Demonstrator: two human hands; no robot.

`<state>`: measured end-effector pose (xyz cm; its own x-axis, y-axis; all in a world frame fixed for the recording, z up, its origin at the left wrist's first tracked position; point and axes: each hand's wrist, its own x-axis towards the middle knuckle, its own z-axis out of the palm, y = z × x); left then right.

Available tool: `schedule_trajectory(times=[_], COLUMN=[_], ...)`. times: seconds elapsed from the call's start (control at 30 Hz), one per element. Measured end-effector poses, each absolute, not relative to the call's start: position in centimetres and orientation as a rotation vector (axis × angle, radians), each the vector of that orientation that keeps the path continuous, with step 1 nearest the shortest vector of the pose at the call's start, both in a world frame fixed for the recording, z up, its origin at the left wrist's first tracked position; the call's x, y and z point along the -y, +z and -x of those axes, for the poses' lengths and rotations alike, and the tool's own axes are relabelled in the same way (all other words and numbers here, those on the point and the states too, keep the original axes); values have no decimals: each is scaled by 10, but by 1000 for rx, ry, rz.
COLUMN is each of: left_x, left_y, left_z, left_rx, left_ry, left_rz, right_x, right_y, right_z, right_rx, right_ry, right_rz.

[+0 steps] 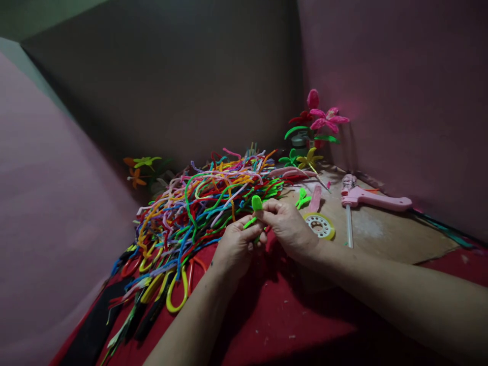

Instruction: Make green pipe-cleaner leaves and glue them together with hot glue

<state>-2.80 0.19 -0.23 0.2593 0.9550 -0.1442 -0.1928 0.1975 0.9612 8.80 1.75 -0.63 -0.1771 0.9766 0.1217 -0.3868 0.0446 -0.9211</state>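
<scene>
Both hands meet in the middle of the head view, over a red cloth [263, 315]. My left hand [240, 239] is closed on a bright green pipe cleaner [249, 222], its end poking out past the fingers. With thumb and fingertips, my right hand [284, 218] pinches the same green piece, just below its rounded, leaf-like loop [256, 203]. The fingers hide the part between them. Behind the hands lies a large heap of pipe cleaners [213, 188] in many colours. A small green folded piece [303, 198] and a pink flat petal [315, 198] lie beyond my right hand.
A roll of clear tape [322, 226] and a pink glue gun [381, 198] with a glue stick lie on a brown board [396, 239]. Yellow-handled scissors [178, 295] are at the left. Pipe-cleaner flowers [328, 120] stand at the back right, orange ones [136, 178] at the back left.
</scene>
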Motion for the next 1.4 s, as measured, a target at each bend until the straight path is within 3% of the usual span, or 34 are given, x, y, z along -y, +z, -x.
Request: schedule_trajectory(times=[0.33, 0.57, 0.73, 0.93, 1.3, 1.4], left_x=[6, 10, 1, 2, 2, 13], left_y=[-7, 0, 10, 4, 28, 36], left_z=[10, 16, 32, 38, 60, 82], left_rx=[-855, -1154, -1391, -1512, -1471, -1560], left_ry=[980, 742, 1232, 1291, 1572, 1391], left_rz=[-944, -1228, -1577, -2111, -1511, -1596], right_x=[-20, -46, -42, -28, -33, -32], right_y=[-13, -21, -18, -11, -22, -23], right_z=[-91, -94, -93, -91, -91, -90], right_rx=[1068, 1012, 1029, 1147, 1214, 1210], right_ry=[1675, 1270, 1380, 1395, 1324, 1377], right_rz=[750, 796, 822, 880, 925, 893])
